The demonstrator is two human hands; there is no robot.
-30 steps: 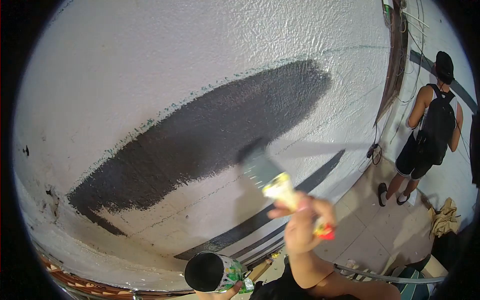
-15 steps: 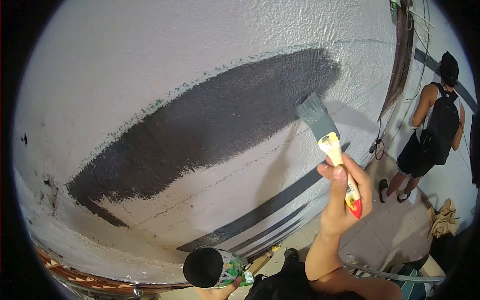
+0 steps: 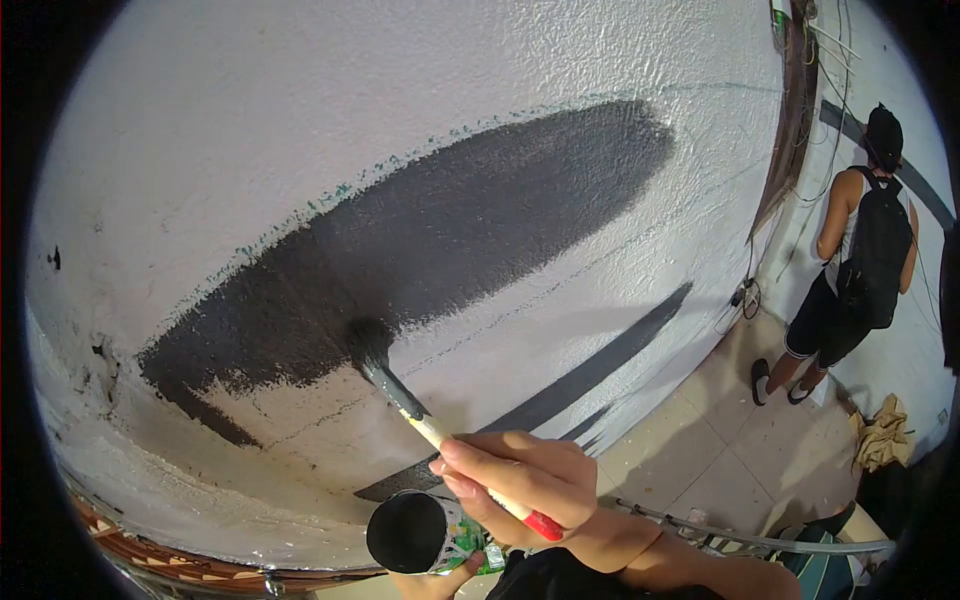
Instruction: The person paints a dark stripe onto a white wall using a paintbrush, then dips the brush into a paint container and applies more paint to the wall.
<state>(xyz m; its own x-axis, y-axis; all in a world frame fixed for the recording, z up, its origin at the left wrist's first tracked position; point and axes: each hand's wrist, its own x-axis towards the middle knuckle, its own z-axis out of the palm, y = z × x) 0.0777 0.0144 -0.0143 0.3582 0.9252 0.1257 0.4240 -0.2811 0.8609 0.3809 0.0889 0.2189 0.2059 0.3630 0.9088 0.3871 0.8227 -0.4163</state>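
Both hands are clamped: my right hand (image 3: 520, 480) on the brush (image 3: 400, 395), angled up-left with bristles touching the lower edge of the patch (image 3: 450, 230), my left hand (image 3: 445, 583) on the can (image 3: 458, 540) below.

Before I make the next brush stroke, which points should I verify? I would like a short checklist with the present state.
1. Right hand closed around the brush: ok.
2. Bristles pressed on the wall at the lower edge of the dark band: ok.
3. Left hand holding the paint can: ok.
4. Paint left in the can: cannot tell, inside looks only dark.
5. Person at the right standing apart from the brush: ok.
6. Wall below the band covered: not ok.
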